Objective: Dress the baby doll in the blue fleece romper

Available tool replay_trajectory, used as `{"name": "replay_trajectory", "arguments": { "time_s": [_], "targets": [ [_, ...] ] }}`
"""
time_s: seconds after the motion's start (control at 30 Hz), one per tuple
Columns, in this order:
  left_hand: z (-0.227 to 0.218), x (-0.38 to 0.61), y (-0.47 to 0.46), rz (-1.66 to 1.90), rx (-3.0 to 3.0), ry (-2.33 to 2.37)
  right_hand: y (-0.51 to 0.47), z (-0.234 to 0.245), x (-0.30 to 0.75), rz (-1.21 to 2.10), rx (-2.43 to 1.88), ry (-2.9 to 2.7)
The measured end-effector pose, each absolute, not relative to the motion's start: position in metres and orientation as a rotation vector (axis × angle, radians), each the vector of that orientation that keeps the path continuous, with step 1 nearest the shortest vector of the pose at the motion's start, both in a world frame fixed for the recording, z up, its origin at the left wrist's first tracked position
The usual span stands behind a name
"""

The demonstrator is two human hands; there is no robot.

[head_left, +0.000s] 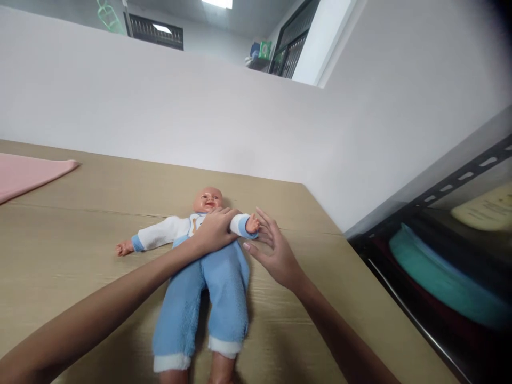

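Observation:
A baby doll [208, 277] in blue trousers and a white top with blue cuffs lies on its back on the wooden table [80, 250], head away from me. My left hand [216, 229] lies across the doll's chest, fingers curled over the upper part of its right-side arm. My right hand [274, 248] is at that arm's end, fingers spread, fingertips touching the doll's small hand [253, 224]. The doll's other arm [148, 240] stretches out to the left on the table.
A pink cloth [28, 173] lies at the table's far left. A white wall [200, 117] stands behind the table. To the right, a dark metal shelf [460, 176] holds a teal item [440, 277] and a pale yellow item [486, 210].

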State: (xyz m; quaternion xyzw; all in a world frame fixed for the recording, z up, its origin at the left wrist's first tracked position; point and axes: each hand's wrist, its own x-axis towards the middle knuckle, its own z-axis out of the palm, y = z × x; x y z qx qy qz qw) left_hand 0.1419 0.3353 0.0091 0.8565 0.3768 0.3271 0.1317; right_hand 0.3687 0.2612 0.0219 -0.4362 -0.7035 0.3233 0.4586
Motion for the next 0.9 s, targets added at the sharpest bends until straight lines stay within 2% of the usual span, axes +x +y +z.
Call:
{"name": "replay_trajectory", "arguments": {
  "time_s": [0.13, 0.27, 0.57, 0.9],
  "targets": [
    [0.004, 0.125, 0.332, 1.231, 2.092, 1.054, 0.259, -0.025, 0.371, 0.993, -1.116, -1.66],
    [0.007, 0.111, 0.329, 1.303, 1.695, 1.019, 0.261, -0.048, 0.355, 1.289, -0.994, -1.669],
    [0.005, 0.08, 0.331, 1.569, 1.233, 1.025, 0.274, -0.04, 0.286, 1.507, -0.946, -1.36],
    [-0.004, 0.054, 0.335, 1.654, 0.66, 0.697, 0.282, -0.025, 0.246, 1.492, -0.835, -1.361]
  ]
}}
